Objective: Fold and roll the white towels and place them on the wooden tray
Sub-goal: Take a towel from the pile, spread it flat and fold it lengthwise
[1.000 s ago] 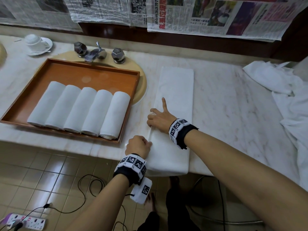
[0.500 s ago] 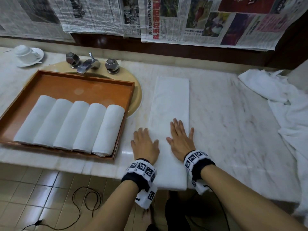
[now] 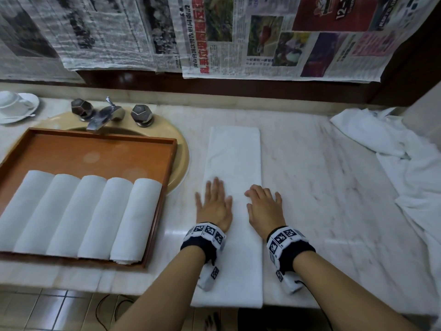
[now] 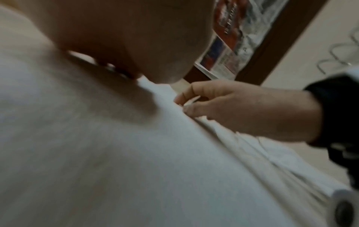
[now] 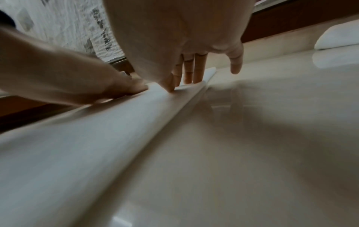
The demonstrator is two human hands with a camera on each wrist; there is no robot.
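A long, narrow white folded towel was laid flat on the pale marble counter, its length running from near the back wall to the front edge, just right of the sink. Its surface was smooth, with layered edges visible along the right side in the left wrist view.

The left hand was pressed palm-down on the towel's left margin, fingers straight and spread. The right hand was set on the right margin; its fingers were seen slightly bent, fingertips touching the cloth, nothing gripped. The two hands were kept apart, a strip of towel between them.

Compared with half a second earlier, both hands were found flat on the towel as before, spread a little wider toward its edges. One second earlier, the left hand had been closed at the towel's left edge and the right hand placed further up the cloth.

Counted: one flat folded towel; five rolled white towels lying side by side, touching, in the front half of one rectangular wooden tray; one heap of unfolded white cloth at the counter's right end; one white cup on a saucer at far left; one chrome tap with two faceted knobs.
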